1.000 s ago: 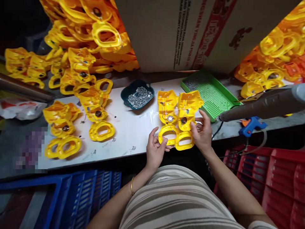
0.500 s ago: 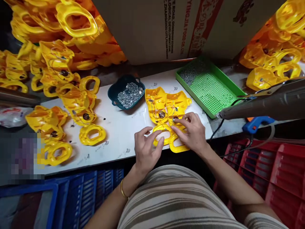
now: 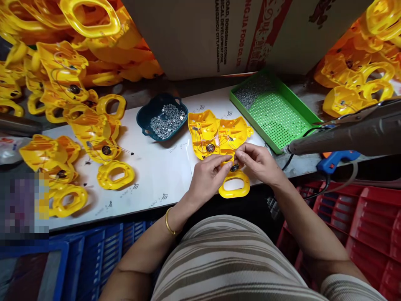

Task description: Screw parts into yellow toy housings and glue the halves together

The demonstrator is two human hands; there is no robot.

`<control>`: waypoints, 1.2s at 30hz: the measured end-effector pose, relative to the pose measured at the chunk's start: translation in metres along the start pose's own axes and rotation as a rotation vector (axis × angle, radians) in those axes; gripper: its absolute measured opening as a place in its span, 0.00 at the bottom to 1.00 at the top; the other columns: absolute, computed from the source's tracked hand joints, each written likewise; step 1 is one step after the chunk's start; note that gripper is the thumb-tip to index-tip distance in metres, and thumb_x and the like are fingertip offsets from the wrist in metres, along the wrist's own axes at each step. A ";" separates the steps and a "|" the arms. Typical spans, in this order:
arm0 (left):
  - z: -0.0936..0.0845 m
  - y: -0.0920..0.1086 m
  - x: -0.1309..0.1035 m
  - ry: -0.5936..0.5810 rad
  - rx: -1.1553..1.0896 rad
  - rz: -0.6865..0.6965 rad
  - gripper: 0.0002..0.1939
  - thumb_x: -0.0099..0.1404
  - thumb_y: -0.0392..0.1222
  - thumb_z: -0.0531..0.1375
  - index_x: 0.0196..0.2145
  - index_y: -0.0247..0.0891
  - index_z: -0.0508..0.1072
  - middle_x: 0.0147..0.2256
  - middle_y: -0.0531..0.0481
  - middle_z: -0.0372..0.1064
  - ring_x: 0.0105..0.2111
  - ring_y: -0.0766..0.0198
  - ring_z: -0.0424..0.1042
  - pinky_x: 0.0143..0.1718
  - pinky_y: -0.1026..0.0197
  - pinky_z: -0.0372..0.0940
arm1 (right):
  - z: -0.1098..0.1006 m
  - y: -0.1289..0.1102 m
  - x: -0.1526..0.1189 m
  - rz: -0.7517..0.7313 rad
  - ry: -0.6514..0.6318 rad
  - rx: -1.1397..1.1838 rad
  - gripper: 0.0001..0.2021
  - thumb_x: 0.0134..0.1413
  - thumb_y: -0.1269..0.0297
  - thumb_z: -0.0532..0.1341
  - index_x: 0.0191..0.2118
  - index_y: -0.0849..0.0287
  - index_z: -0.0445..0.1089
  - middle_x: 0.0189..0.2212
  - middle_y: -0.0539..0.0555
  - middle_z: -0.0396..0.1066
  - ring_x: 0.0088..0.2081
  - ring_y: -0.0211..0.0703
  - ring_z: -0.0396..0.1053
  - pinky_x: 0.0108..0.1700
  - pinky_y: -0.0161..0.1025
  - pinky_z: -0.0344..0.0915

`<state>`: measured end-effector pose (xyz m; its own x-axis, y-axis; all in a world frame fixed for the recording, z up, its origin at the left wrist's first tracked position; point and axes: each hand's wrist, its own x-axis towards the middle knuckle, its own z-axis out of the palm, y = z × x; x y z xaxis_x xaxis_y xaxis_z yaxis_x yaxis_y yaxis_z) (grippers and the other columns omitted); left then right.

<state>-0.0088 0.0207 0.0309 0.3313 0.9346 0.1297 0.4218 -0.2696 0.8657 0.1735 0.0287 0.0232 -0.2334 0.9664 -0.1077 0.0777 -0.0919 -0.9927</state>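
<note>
Two yellow plastic shell halves lie side by side in front of me, the left shell half (image 3: 199,121) and the right shell half (image 3: 234,127). Thin wires and a round speaker-like part (image 3: 210,148) sit inside the left one. Over the lower part of the shells, my left hand (image 3: 210,177) is closed in a pinch, its fingertips close to those of the other hand. My right hand (image 3: 259,163) also pinches, above a dark round part (image 3: 234,167). Whatever is between the fingertips is too small to make out. The right shell's looped handle (image 3: 234,193) shows below.
A dark green bowl (image 3: 144,121) holds small metal parts; a green perforated tray (image 3: 285,125) holds screws. More yellow shells (image 3: 106,133) lie left. At right are a dark cylindrical tool (image 3: 338,140) and a blue glue gun (image 3: 333,163). A carton (image 3: 188,37) stands behind.
My left hand has moved right and up from the left handle loop to meet my right hand. My right hand has shifted slightly right, and the fingertips now come together over the right shell.
</note>
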 end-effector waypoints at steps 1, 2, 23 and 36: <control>0.001 0.001 0.002 -0.016 -0.064 -0.051 0.09 0.65 0.38 0.61 0.40 0.34 0.80 0.38 0.44 0.79 0.37 0.62 0.77 0.39 0.63 0.71 | 0.000 -0.002 0.001 -0.003 0.001 0.028 0.20 0.55 0.44 0.60 0.28 0.59 0.66 0.24 0.49 0.66 0.27 0.35 0.63 0.31 0.35 0.62; 0.001 0.003 0.002 -0.029 -0.126 -0.110 0.09 0.64 0.39 0.62 0.38 0.34 0.81 0.36 0.45 0.79 0.35 0.63 0.77 0.38 0.63 0.71 | 0.001 -0.003 0.002 -0.004 0.012 0.047 0.20 0.55 0.45 0.61 0.28 0.60 0.66 0.24 0.49 0.66 0.26 0.34 0.62 0.31 0.35 0.61; 0.006 0.007 -0.006 0.006 -0.765 -0.726 0.24 0.50 0.53 0.72 0.36 0.31 0.75 0.20 0.54 0.71 0.16 0.72 0.67 0.18 0.70 0.64 | 0.023 0.009 -0.035 -0.362 0.333 -0.476 0.08 0.57 0.66 0.64 0.43 0.58 0.74 0.36 0.57 0.76 0.38 0.41 0.73 0.34 0.37 0.70; 0.016 -0.003 -0.037 -0.173 0.700 0.341 0.15 0.63 0.50 0.65 0.45 0.40 0.76 0.50 0.42 0.73 0.48 0.52 0.69 0.47 0.49 0.58 | 0.013 0.023 -0.019 -0.213 0.334 -0.916 0.11 0.61 0.60 0.59 0.44 0.55 0.76 0.35 0.54 0.76 0.37 0.44 0.71 0.36 0.38 0.64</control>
<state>-0.0088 -0.0164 0.0161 0.6395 0.7406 0.2066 0.6866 -0.6710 0.2800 0.1668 0.0055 0.0018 -0.0555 0.9721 0.2281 0.8166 0.1756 -0.5499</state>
